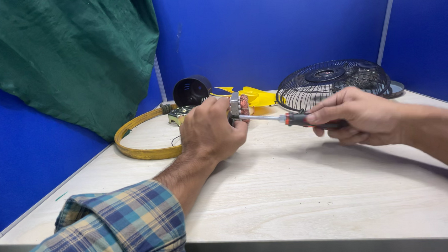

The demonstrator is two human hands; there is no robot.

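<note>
Your left hand [211,131] is clamped on the motor core [240,106] at frame centre, while your right hand [357,116] grips the screwdriver [284,119] pressed against it.

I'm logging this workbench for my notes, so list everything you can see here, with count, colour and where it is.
Motor: one, metal with copper windings, held above the table centre.
Screwdriver: one, black and red handle, tip at the motor.
Fan guard: one, black wire, back right.
Fan blade: one, yellow, back centre.
Housing cup: one, black, back, left of the blade.
Ring: one, yellow, left on the table.
Cloth: one, green, hung on the left partition.
Table: one, pale wood.
Partitions: blue, all round.
Left hand: grips the motor; plaid sleeve.
Right hand: holds the screwdriver.
</note>
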